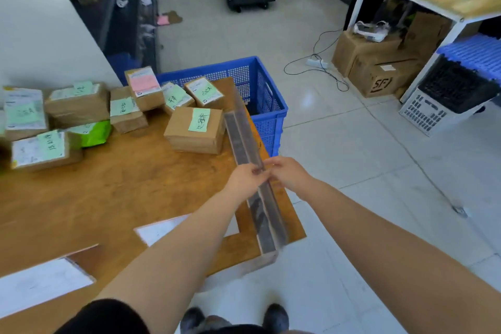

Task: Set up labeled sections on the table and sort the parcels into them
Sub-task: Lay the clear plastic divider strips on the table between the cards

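- Both hands, L hand (248, 177) & R hand (288, 173), pinch mid-length of long clear divider strip (245, 141) at frame centre.
- Strip's long axis runs along table (122, 184) right edge, upper centre to lower right.
- Parcels (195, 129) lie upper left, nearer L hand.

Both hands, left hand (245, 177) and right hand (288, 173), pinch a long clear divider (250, 154) along the table (122, 184) edge, parcels (193, 129) nearby.

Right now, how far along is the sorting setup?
Early. Two white sheets lie on the table. Both hands hold a clear divider along its right edge. The parcels remain heaped at the far side, unsorted.
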`<state>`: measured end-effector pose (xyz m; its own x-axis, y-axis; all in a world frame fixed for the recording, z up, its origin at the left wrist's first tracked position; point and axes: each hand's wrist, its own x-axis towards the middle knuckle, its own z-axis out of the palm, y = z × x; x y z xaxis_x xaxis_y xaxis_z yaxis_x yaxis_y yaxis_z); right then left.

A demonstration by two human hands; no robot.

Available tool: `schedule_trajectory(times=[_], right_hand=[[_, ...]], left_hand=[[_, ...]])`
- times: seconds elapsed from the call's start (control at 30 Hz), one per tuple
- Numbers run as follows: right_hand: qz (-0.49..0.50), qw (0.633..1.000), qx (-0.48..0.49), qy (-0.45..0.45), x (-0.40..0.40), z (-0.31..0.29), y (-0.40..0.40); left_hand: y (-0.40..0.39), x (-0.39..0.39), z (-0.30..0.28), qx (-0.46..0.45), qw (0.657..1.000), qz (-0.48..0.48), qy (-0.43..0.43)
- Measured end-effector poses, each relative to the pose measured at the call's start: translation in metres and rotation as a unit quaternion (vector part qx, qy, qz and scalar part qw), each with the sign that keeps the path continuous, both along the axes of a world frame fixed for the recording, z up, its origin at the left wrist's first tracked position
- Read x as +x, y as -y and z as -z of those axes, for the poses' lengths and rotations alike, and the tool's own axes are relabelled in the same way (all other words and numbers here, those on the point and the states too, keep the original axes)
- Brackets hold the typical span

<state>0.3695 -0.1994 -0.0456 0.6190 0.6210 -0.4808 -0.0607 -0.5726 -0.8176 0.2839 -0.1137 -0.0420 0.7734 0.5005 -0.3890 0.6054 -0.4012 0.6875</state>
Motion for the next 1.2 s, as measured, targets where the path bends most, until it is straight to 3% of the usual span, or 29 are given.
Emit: schedule_trajectory(times=[0.13, 0.27, 0.33, 0.6, 0.67, 0.77, 0.9, 1.2], right_hand=[[0.001, 0.998, 0.025, -0.05, 0.005, 0.0, 0.007], [-0.029, 0.999, 0.017, -0.033, 0.008, 0.002, 0.008], [-0.041, 0.999, 0.015, -0.016, 0.008, 0.005, 0.006], [-0.068, 0.997, 0.008, 0.026, 0.012, 0.018, 0.003], [-0.094, 0.988, -0.031, 0.114, 0.011, 0.02, 0.001], [-0.111, 0.944, -0.11, 0.289, 0.006, 0.016, -0.001], [-0.142, 0.89, -0.168, 0.4, -0.002, 0.005, -0.008], [-0.151, 0.903, -0.173, 0.362, -0.01, -0.008, -0.015]], left_hand=[[0.008, 0.001, 0.006, -0.026, 0.998, -0.051, 0.01], [0.016, -0.005, 0.005, -0.164, 0.972, -0.161, 0.055], [0.016, -0.007, 0.005, -0.185, 0.964, -0.183, 0.058], [0.013, -0.008, -0.002, -0.056, 0.986, -0.15, 0.04], [0.012, -0.011, -0.002, -0.041, 0.985, -0.165, 0.042], [0.012, -0.015, -0.001, -0.032, 0.98, -0.19, 0.047], [0.016, -0.015, -0.002, -0.044, 0.98, -0.189, 0.036], [0.011, -0.027, -0.008, -0.025, 0.983, -0.174, 0.048]])
